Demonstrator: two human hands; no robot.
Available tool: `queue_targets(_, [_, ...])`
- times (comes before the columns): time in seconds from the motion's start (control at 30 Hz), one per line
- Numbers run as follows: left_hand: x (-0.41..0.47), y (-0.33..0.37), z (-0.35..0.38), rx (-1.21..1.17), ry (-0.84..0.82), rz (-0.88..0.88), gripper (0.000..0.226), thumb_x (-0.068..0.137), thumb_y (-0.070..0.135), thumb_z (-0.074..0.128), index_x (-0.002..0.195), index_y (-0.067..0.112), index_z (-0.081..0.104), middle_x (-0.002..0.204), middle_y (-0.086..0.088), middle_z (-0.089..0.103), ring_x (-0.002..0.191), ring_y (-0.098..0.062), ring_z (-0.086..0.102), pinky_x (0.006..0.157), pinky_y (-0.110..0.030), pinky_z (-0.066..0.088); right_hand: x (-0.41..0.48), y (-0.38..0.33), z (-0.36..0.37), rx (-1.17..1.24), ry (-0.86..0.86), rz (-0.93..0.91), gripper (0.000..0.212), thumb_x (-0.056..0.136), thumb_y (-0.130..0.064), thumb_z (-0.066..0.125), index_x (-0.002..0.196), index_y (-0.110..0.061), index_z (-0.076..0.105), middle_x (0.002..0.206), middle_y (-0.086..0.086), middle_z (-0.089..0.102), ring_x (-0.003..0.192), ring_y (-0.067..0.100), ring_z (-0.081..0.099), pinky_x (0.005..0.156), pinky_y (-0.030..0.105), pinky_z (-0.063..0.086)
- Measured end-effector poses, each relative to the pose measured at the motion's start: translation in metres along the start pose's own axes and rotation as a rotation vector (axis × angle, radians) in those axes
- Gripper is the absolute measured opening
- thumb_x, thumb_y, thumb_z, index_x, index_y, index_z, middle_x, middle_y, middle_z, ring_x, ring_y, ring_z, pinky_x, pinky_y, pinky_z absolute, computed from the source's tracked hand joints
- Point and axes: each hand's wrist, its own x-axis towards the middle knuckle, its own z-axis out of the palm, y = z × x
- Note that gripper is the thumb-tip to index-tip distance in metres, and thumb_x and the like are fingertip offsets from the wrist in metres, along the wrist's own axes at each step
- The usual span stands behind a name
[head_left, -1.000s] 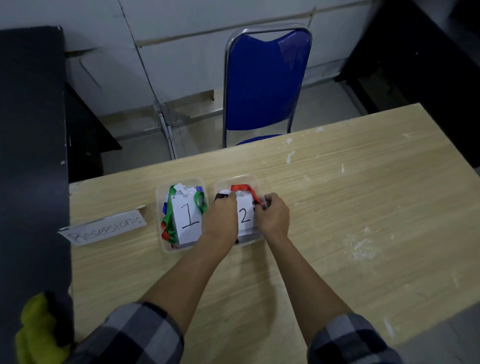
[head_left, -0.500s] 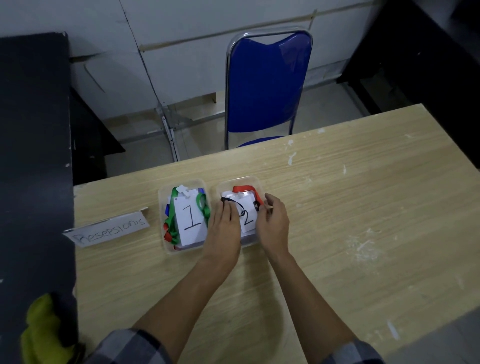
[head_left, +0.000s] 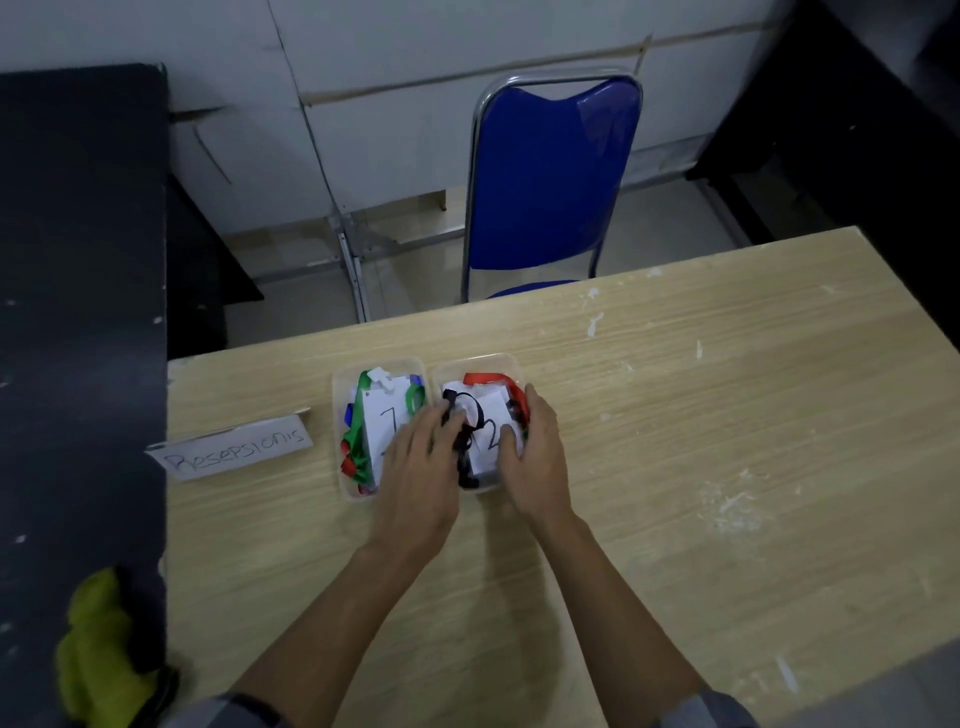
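Only the head cam to go on here. Both hands are down at the right tray (head_left: 483, 358), the clear plastic one sitting on the counter (head_left: 701, 415) near its far left end, right up against the left tray (head_left: 340, 415).

My left hand (head_left: 421, 462) lies flat-ish with the fingers spread and pretty straight. It covers the seam between the two trays, and the fingertips rest on the black strap (head_left: 464, 457) that loops over the 2 card (head_left: 491, 415).

My right hand (head_left: 537, 457) is curled round the right side of that card, thumb on its face and fingers over the edge by the tray wall, so it looks like a narrow pinch on the card. A red strap (head_left: 485, 378) runs along the back of the same tray.

The left tray has the 1 card (head_left: 379, 415) with a green strap (head_left: 358, 426) tangled round it. A paper sign (head_left: 234, 449) lies to the left of it, and a blue chair (head_left: 550, 176) stands behind the counter.
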Motion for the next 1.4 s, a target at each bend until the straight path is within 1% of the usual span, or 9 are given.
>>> queue_targets(0.13, [-0.042, -0.03, -0.012, 0.022, 0.079, -0.274, 0.055, 0.097, 0.022, 0.057, 0.149, 0.015, 0.039, 0.159, -0.013, 0.031, 0.149, -0.032, 0.022, 0.118, -0.052, 0.026, -0.009, -0.001, 0.008, -0.278, -0.085, -0.114, 0.078, 0.097, -0.053, 0.05, 0.158, -0.017, 0.02, 0.166, 0.007, 0.014, 0.149, 0.024, 0.024, 0.116, 0.042, 0.033])
queue_targets(0.27, [-0.076, -0.05, -0.001, -0.128, 0.016, -0.356, 0.067, 0.097, 0.024, 0.061, 0.154, 0.011, 0.029, 0.168, -0.004, 0.001, 0.154, -0.024, -0.002, 0.12, -0.042, 0.019, -0.014, -0.006, 0.015, -0.402, -0.15, -0.148, 0.099, 0.084, -0.074, 0.05, 0.159, -0.02, 0.015, 0.167, 0.006, 0.003, 0.151, 0.027, 0.015, 0.111, 0.048, 0.037])
queue_targets(0.57, [-0.052, -0.055, -0.005, -0.205, 0.128, -0.432, 0.051, 0.1, 0.018, 0.057, 0.147, 0.008, 0.041, 0.167, -0.004, 0.006, 0.154, -0.025, 0.003, 0.116, -0.03, 0.018, 0.012, -0.023, 0.034, -0.466, -0.185, -0.147, 0.097, 0.087, -0.065, 0.058, 0.158, -0.014, 0.017, 0.167, 0.009, -0.001, 0.151, 0.029, 0.011, 0.11, 0.049, 0.04])
queue_targets(0.73, [-0.039, -0.063, -0.008, -0.187, 0.149, -0.405, 0.026, 0.099, 0.009, 0.056, 0.124, 0.012, 0.062, 0.167, 0.001, 0.005, 0.154, -0.027, 0.01, 0.114, -0.024, 0.019, 0.041, -0.03, 0.041, -0.539, -0.206, -0.141, 0.097, 0.088, -0.063, 0.057, 0.157, -0.01, 0.016, 0.167, 0.009, -0.002, 0.151, 0.028, 0.01, 0.109, 0.053, 0.039])
queue_targets(0.93, [-0.031, -0.071, -0.011, -0.232, 0.175, -0.455, 0.017, 0.101, 0.011, 0.053, 0.108, 0.013, 0.069, 0.167, 0.003, 0.013, 0.153, -0.02, 0.01, 0.11, -0.001, -0.001, 0.06, -0.037, 0.045, -0.552, -0.223, -0.102, 0.099, 0.089, -0.059, 0.059, 0.158, -0.007, 0.012, 0.167, 0.007, -0.005, 0.15, 0.028, 0.013, 0.108, 0.053, 0.04])
queue_targets(1.03, [-0.03, -0.075, -0.009, -0.178, 0.182, -0.427, 0.016, 0.1, 0.01, 0.055, 0.107, 0.011, 0.069, 0.165, 0.003, 0.016, 0.152, -0.023, 0.012, 0.119, -0.015, 0.006, 0.061, -0.041, 0.05, -0.53, -0.237, -0.079, 0.098, 0.089, -0.058, 0.06, 0.158, -0.009, 0.012, 0.167, 0.009, -0.004, 0.15, 0.03, 0.013, 0.109, 0.054, 0.038])
queue_targets(1.17, [-0.031, -0.075, -0.016, -0.045, 0.205, -0.39, 0.02, 0.092, 0.006, 0.066, 0.11, 0.013, 0.07, 0.157, -0.009, 0.038, 0.145, -0.036, 0.032, 0.116, -0.046, 0.036, 0.054, -0.042, 0.048, -0.524, -0.2, -0.126, 0.086, 0.091, -0.052, 0.06, 0.158, -0.02, 0.016, 0.166, 0.012, -0.001, 0.153, 0.031, 0.005, 0.117, 0.058, 0.022])
queue_targets(1.27, [-0.038, -0.073, -0.025, -0.032, 0.24, -0.368, 0.03, 0.088, 0.006, 0.069, 0.116, 0.015, 0.068, 0.15, -0.008, 0.045, 0.137, -0.03, 0.04, 0.11, -0.044, 0.043, 0.035, -0.045, 0.045, -0.456, -0.055, -0.228, 0.068, 0.091, -0.042, 0.059, 0.151, -0.02, 0.035, 0.164, 0.011, 0.015, 0.151, 0.03, 0.013, 0.117, 0.056, 0.015])
queue_targets(1.4, [-0.069, -0.068, -0.029, -0.087, 0.242, -0.32, 0.028, 0.087, 0.008, 0.069, 0.11, 0.023, 0.069, 0.135, 0.0, 0.056, 0.123, -0.023, 0.049, 0.1, -0.039, 0.046, -0.013, -0.05, 0.055, -0.319, 0.129, -0.325, 0.036, 0.089, -0.027, 0.066, 0.124, -0.021, 0.061, 0.145, 0.004, 0.046, 0.135, 0.02, 0.041, 0.107, 0.046, 0.028])
